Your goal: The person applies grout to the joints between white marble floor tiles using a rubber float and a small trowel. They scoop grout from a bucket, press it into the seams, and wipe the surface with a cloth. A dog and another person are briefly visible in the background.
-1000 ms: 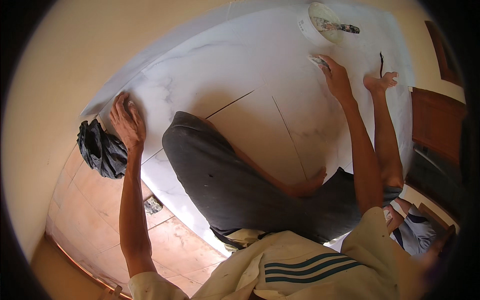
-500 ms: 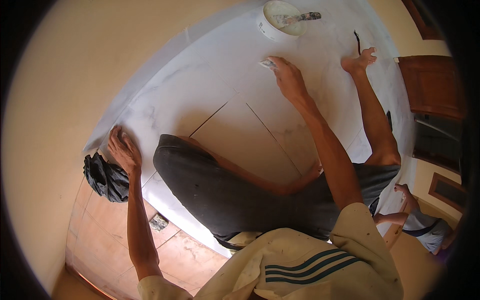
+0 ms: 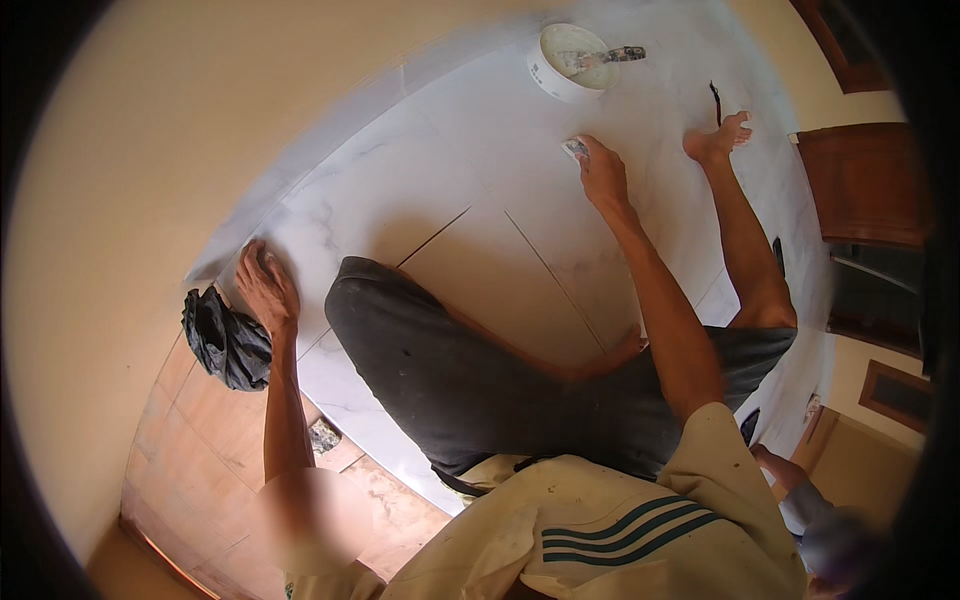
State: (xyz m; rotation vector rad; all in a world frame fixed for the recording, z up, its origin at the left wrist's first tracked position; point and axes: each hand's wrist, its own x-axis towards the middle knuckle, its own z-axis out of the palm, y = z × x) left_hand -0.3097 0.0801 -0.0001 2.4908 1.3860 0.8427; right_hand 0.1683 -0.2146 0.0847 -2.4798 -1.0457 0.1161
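My right hand (image 3: 604, 182) is closed on a small flat piece (image 3: 576, 149), grey-white and smeared, held low over the marbled white tiles (image 3: 440, 150). Its exact kind is hard to make out. My left hand (image 3: 268, 290) rests on the floor with fingers stretched out, near the wall and beside a crumpled black plastic bag (image 3: 222, 340). Beyond my right hand stands a white tub (image 3: 548, 80) of pale paste, with a putty knife (image 3: 625, 54) lying across it. Dark open joints (image 3: 430, 238) run between the tiles ahead of my bent leg.
A beige wall (image 3: 120, 250) curves along the left. Behind my left arm are orange-brown tiles (image 3: 200, 440) with a small smeared piece (image 3: 323, 436). A thin dark object (image 3: 715, 103) lies by my foot. Another person (image 3: 800, 490) is partly visible at right, near wooden doors (image 3: 865, 185).
My right hand has moved right over the tiles with the small flat piece. My left hand stays by the bag. The view has shifted slightly, and the other person has moved lower in it.
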